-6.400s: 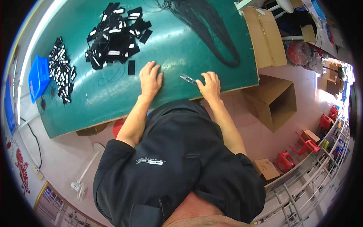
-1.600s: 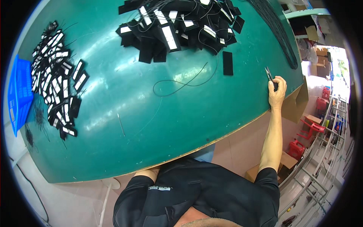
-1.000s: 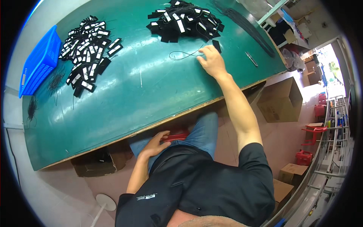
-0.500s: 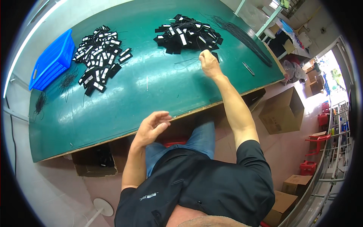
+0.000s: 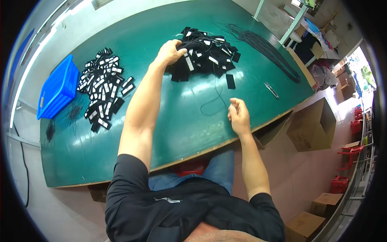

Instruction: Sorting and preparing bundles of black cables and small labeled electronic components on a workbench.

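Observation:
My left hand (image 5: 171, 52) reaches out to the left side of a heap of flat black pieces with white labels (image 5: 207, 54). Its thumb and fingers close on black pieces at the edge of that heap; how many they grip is hidden. Nearer to me, my right hand (image 5: 239, 116) hovers over the table with curled fingers, pinching a thin black cord (image 5: 202, 107). The cord loops on the green surface and runs back toward the heap. One black piece (image 5: 230, 81) lies apart, just beyond the right hand.
A second heap of labelled black pieces (image 5: 100, 86) lies left, beside a blue basket (image 5: 60, 88) and tangled cords (image 5: 73, 113). Long black cords (image 5: 262, 48) stretch along the far right of the green table (image 5: 161, 117). Small snips (image 5: 271, 90) lie right; a cardboard box (image 5: 312, 125) stands beyond the edge.
My left hand has gone from the table's front edge out to the far heap. My right hand has drawn back toward me from the heap, and the cord now loops nearer.

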